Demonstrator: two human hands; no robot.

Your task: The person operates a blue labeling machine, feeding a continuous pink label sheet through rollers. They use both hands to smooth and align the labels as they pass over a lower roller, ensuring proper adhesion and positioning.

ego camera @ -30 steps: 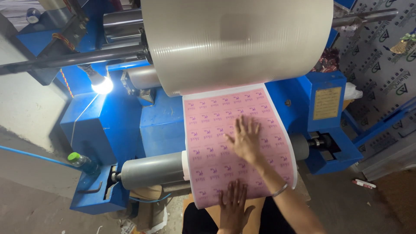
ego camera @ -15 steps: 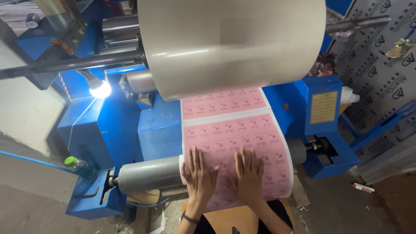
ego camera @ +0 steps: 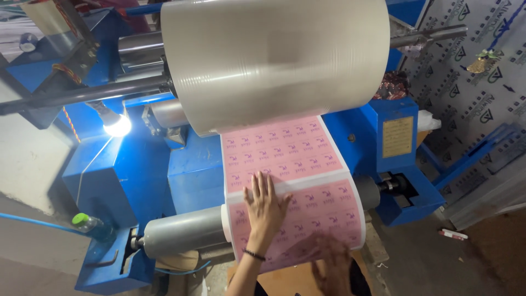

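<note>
Pressing: left hand [ego camera: 266,211] flat, fingers spread, on pink printed film [ego camera: 290,181], near-centre roller.
Film look: pink w/ rows of small purple marks, white seam band across.
Right hand [ego camera: 331,266]: blurred, can't tell.

Big translucent film roll [ego camera: 279,60] overhangs pink printed web [ego camera: 285,159], closing off room above its upper part. Lower web over grey roller [ego camera: 181,233] open from front; left hand [ego camera: 266,205] flat there, right hand [ego camera: 331,263] blurred just below. Blue machine housing [ego camera: 405,159] blocks right side, lit lamp [ego camera: 118,125] and steel shafts [ego camera: 93,93] crowd left.
</note>
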